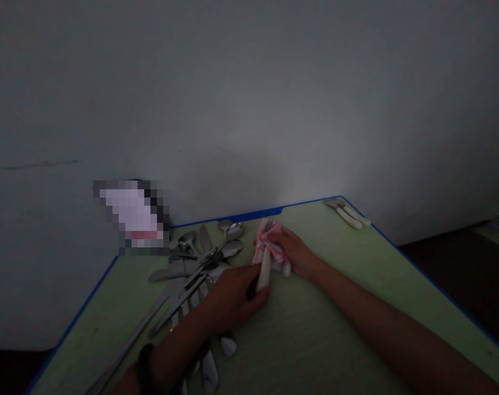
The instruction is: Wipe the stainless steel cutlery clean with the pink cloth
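Observation:
A fork (264, 270) with a pale handle is held upright-tilted over the table's middle. Around its handle my left hand (239, 293) is closed, with the thumb along the near end. My right hand (294, 253) grips a pink and white cloth (276, 247), which is wrapped around the fork's head; the tine tips show above it. Beside and under my left forearm lies a loose pile of metal spoons (231, 249), knives (205, 238) and other cutlery, partly hidden by that arm.
Two pale-handled pieces of cutlery (350, 217) lie at the table's far right corner. A phone-like object (132, 211), blurred out, stands at the far left corner. The green table (323, 318) has a blue edge and meets a grey wall behind.

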Demonstrator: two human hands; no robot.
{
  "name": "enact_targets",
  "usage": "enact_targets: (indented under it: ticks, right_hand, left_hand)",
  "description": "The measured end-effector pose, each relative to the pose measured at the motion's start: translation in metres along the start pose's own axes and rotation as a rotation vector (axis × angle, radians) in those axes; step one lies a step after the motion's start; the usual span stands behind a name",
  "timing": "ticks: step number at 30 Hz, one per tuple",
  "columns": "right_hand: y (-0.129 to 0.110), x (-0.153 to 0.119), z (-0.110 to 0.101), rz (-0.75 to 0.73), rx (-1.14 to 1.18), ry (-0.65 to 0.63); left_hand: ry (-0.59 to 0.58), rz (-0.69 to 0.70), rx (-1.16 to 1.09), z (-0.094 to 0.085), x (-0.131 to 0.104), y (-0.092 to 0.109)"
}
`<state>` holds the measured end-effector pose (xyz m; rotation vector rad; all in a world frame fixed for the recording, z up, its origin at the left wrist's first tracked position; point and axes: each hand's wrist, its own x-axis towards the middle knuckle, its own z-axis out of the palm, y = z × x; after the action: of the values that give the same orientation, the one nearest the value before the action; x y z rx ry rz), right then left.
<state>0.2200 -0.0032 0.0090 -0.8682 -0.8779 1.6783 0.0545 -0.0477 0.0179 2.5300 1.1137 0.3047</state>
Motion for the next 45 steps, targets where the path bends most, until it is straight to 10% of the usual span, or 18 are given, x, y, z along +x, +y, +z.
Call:
enact_targets:
  ticks: [45]
  right_hand:
    - [0.0,0.001,-0.0032,-0.005,0.017,-0.049]
  left_hand:
    - [0.002,-0.027,-0.002,0.0011,0.0002,-0.0009]
